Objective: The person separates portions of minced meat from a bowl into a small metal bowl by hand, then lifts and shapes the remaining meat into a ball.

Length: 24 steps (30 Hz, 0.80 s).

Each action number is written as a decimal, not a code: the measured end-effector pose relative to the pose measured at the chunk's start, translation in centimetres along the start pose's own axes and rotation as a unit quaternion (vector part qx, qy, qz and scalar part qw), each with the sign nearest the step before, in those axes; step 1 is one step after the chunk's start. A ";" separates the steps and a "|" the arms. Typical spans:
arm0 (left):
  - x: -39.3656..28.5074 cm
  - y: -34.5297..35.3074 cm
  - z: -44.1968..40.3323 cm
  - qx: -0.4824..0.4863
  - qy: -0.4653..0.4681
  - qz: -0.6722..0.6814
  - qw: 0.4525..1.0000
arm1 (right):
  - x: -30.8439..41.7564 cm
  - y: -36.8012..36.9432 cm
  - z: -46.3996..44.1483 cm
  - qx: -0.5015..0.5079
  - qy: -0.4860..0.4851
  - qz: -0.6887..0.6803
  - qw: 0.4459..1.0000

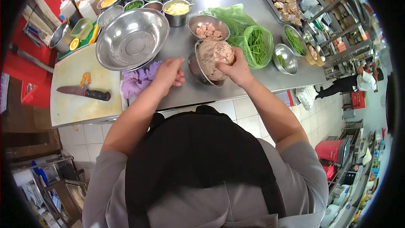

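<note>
My right hand (pixel 237 68) holds a lump of pale pink minced meat (pixel 223 53) above a tilted metal bowl. That bowl (pixel 195 68) is filled with the same meat mixture (pixel 206 59). Just behind it, a smaller metal bowl (pixel 194 22) contains pink meat pieces (pixel 207 31). My left hand (pixel 169 76) is left of the meat bowl, its fingers curled inward and partly hidden; whether anything is in them cannot be made out. A purple cloth (pixel 137 80) lies beside my left wrist.
A large colander (pixel 133 38) stands at the left, near a cutting board (pixel 84 109) with a knife (pixel 84 92). Green beans (pixel 256 46) in a bag, small bowls (pixel 286 59) and a meat tray (pixel 282 5) are on the right. Farther right is a person (pixel 350 83).
</note>
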<state>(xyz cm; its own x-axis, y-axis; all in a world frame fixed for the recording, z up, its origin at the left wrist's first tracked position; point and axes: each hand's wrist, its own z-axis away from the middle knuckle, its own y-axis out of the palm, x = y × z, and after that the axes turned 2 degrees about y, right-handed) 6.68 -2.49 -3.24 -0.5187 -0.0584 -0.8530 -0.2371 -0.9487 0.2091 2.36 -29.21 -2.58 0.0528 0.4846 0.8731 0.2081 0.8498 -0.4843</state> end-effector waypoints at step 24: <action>3.8 -1.0 1.6 0.008 0.127 -0.214 0.968 | 4.3 5.1 -1.9 0.149 -0.009 -0.005 0.989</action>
<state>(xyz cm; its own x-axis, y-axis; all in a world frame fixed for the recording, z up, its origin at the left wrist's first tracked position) 3.64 -1.24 -5.99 -0.1518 0.2636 -0.9526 -0.3990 -0.8981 -0.1849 5.49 -23.16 -1.21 0.0332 0.4765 0.8786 -0.0884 0.8770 -0.4723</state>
